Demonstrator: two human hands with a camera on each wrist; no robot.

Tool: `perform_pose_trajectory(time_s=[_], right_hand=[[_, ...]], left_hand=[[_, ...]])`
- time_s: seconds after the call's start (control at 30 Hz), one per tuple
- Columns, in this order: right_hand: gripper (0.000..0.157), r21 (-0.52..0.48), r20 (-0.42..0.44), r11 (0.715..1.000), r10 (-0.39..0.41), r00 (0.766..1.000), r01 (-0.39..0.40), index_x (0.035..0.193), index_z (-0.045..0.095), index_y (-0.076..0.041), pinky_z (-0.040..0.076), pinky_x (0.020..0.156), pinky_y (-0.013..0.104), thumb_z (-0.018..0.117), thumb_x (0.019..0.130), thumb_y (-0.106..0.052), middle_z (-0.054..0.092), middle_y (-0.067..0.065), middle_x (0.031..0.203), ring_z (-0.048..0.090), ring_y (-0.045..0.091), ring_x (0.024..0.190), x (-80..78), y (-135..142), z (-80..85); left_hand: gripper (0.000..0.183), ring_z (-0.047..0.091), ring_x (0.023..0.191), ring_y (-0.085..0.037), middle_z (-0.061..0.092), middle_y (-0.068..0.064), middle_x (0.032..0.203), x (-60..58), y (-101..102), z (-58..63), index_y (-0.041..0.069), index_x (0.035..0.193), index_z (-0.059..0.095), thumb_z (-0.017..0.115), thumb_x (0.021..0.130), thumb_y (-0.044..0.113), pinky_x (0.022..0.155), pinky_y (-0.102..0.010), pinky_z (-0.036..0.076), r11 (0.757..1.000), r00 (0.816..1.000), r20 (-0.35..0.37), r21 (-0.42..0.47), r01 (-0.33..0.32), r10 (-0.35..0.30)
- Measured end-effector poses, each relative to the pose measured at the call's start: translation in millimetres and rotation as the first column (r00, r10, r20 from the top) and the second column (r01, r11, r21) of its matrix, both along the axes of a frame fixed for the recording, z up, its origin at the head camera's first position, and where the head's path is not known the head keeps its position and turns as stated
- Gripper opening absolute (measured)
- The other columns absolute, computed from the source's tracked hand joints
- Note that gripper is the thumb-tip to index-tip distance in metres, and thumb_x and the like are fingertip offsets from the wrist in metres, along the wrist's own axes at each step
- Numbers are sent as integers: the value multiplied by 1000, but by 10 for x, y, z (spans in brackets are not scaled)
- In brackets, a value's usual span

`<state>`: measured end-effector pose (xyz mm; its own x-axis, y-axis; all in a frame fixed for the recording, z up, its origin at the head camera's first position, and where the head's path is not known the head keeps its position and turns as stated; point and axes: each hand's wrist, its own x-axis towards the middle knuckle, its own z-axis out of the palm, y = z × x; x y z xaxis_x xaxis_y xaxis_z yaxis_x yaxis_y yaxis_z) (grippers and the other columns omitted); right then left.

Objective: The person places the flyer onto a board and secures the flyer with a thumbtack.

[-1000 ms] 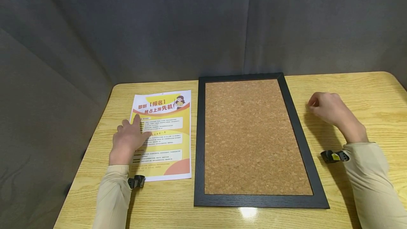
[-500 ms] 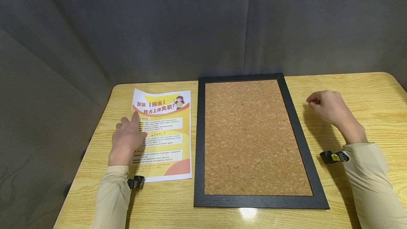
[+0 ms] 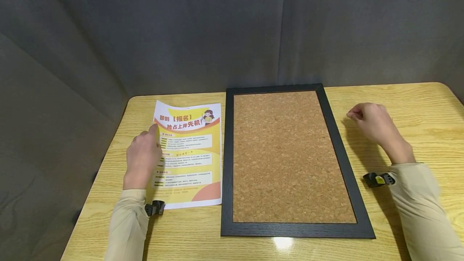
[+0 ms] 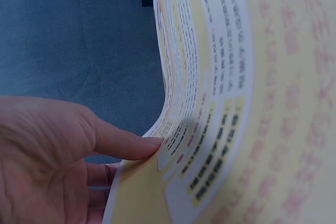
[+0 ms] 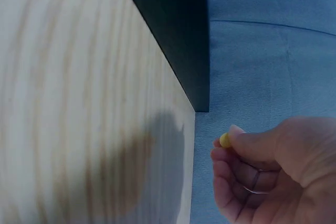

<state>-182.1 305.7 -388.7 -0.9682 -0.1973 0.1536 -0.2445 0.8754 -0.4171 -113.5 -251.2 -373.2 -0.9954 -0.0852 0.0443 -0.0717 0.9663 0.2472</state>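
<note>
A printed poster (image 3: pixel 186 168), yellow and white with orange lettering, lies on the table left of the corkboard (image 3: pixel 290 160). My left hand (image 3: pixel 144 156) pinches its left edge; thumb (image 4: pixel 139 148) on the printed face, fingers partly hidden behind. Near the pinch the sheet bends upward. Right of the board my right hand (image 3: pixel 373 126) is held above the table, fingers curled. Between its thumb and index finger shows the rounded yellow head of a small push pin (image 5: pixel 225 140); the rest of the pin is hidden by the fingers.
A black frame (image 3: pixel 297 229) surrounds the corkboard, lying flat on the wood-grain table (image 3: pixel 188 233). Dark grey cloth (image 3: pixel 203 31) rises behind the table and along its left side. Each wrist carries a small black camera mount (image 3: pixel 378 179).
My left thumb and fingers have closed on the poster's left edge, and its upper left corner has lifted. The poster has shifted slightly right. My right hand has drifted slightly left.
</note>
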Motion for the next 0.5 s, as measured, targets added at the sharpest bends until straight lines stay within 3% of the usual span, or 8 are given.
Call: perform_pose_trajectory(time_s=[0.27, 0.5], right_hand=[[18, -14, -23, 1000, -25, 999, 24, 95, 71, 17, 42, 62, 43, 62, 100, 2, 70, 28, 85, 51, 26, 65, 8, -8, -15], [13, -32, -59, 999, -21, 998, 19, 93, 73, 13, 45, 63, 42, 65, 96, 3, 72, 28, 88, 60, 28, 69, 21, -7, -4]], left_hand=[[50, 62, 72, -41, 63, -34, 95, -1, -6, 1, -11, 142, 49, 54, 93, -9, 54, -51, 48, 1000, 1000, 4, -5, 8, -8], [51, 64, 76, -44, 64, -35, 98, -2, -5, 9, -11, 143, 50, 56, 92, -10, 56, -53, 49, 1000, 1000, -16, -7, 0, 0]])
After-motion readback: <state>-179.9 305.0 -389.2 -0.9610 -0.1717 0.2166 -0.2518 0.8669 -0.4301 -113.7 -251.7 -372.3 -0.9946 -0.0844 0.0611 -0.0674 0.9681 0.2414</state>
